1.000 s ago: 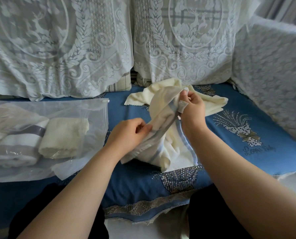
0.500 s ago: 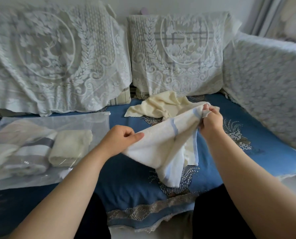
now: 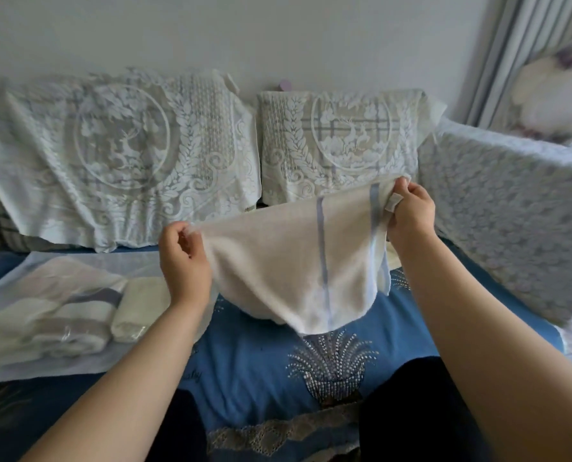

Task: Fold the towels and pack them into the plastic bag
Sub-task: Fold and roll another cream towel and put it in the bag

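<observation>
Towel (image 3: 288,261) now raised, spread, blue-striped.

Pretty soft, dim daylight, cool and bluish, brightest by the curtain (image 3: 511,58) at top right. No harsh shadows or glare. Slight motion blur all over, lace cushions (image 3: 124,155) smeared. Obvious wide-angle bending at the edges.

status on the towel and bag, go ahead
Left hand and right hand pinch white towel, spread in air. Plastic bag holds folded towels. Nothing in the way.
</observation>
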Tool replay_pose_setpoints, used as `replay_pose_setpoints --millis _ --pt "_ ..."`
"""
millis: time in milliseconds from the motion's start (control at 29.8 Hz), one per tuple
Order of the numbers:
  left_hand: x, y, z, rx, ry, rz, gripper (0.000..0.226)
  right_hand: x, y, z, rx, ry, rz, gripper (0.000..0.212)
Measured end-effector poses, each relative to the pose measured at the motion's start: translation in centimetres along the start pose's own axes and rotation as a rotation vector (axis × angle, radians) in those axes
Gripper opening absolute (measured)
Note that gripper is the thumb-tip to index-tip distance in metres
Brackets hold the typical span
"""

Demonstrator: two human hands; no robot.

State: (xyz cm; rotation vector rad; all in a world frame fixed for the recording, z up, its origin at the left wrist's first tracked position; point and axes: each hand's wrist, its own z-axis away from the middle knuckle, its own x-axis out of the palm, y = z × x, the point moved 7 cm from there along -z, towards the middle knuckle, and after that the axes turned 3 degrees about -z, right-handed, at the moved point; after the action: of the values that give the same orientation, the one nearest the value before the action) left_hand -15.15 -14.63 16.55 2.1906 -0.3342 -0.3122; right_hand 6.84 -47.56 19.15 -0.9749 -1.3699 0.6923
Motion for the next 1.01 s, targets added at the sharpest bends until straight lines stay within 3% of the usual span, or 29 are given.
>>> replay_pose_setpoints --millis 67,168,235,336,403,470,504,571,638,705,772,839,906,1007 --pt "0.2 1.2 -1.2 -0.14 -0.055 0.147 0.007 -0.7 0.5 0.2 0.048 0.033 -0.05 0.03" --pt "1.7 2.7 -1.5 -0.443 -0.444 0.529 0.016 -2.7 0.9 0.2 0.137 0.129 0.012 0.026" --pt "1.1 4.7 -0.9 -0.449 -0.681 0.549 0.014 -3.8 0.9 0.0 0.14 0.136 0.101 0.019" --pt "-0.4 8.0 -1.0 -0.318 -0.811 0.535 0.029 -4.9 0.9 0.0 0.106 0.109 0.265 0.019" --pt "-1.1 9.6 -1.9 -0.079 -0.811 0.327 0.047 -5.6 1.3 0.2 0.121 0.116 0.295 0.025" --pt "-1.8 10.8 -3.0 0.266 -0.695 -0.124 0.059 -6.3 1.7 0.4 0.135 0.135 0.299 0.025" --pt "-2.1 10.7 -3.6 0.326 -0.635 -0.223 0.058 -6.5 1.7 0.5 0.133 0.137 0.296 0.025" --pt "-2.4 10.1 -4.3 0.275 -0.632 -0.133 0.047 -6.5 1.4 0.4 0.112 0.118 0.268 0.026" --pt "-2.4 9.1 -4.3 0.043 -0.737 0.182 0.018 -6.3 1.0 0.3 0.104 0.106 0.232 0.024" --pt "-2.1 8.3 -3.4 -0.174 -0.894 0.492 0.037 -6.4 0.7 0.1 0.097 0.103 0.235 0.023" --pt "-2.0 8.6 -2.2 -0.31 -0.969 0.76 0.024 -6.6 0.7 -0.2 0.089 0.108 0.29 0.022" --pt "-1.8 9.7 -1.1 -0.344 -0.986 0.929 0.026 -7.1 1.1 -0.4 0.094 0.122 0.351 0.031" --pt "-1.3 10.3 -0.7 -0.312 -0.902 0.906 0.025 -7.7 1.8 -0.6 0.11 0.131 0.39 0.038" --pt "-2.1 10.7 -2.0 0.053 -0.588 0.402 0.036 -9.1 3.1 -0.9 0.149 0.148 0.38 0.039"
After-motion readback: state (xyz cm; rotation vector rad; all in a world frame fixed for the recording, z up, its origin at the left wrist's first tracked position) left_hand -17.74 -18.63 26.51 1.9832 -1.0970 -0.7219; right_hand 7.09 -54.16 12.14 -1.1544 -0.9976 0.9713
